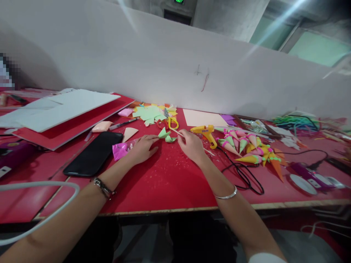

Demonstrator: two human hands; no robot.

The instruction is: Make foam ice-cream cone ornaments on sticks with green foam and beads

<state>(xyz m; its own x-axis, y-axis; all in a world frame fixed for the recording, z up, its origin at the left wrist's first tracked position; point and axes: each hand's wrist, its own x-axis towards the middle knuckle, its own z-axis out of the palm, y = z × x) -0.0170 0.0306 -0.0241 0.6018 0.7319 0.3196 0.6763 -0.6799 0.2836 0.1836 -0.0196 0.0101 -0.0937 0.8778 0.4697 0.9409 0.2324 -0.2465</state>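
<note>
My left hand (142, 148) rests on the red table (170, 182), its fingers reaching toward a small folded green paper piece (166, 136) and touching its left end. My right hand (192, 146) is closed in a pinch on a thin wooden stick (178, 133) whose tip meets the green paper. A pink glittery packet (122, 149) lies under my left wrist. A yellow glue gun (205, 133) stands just right of my right hand.
A black phone (94, 153) lies left of my hands. Several coloured paper cones (246, 148) are heaped at right, past a black cord (244, 175). Green paper cut-outs (149, 114), yellow scissors (172, 122) and white boards (60, 107) sit further back by the white wall.
</note>
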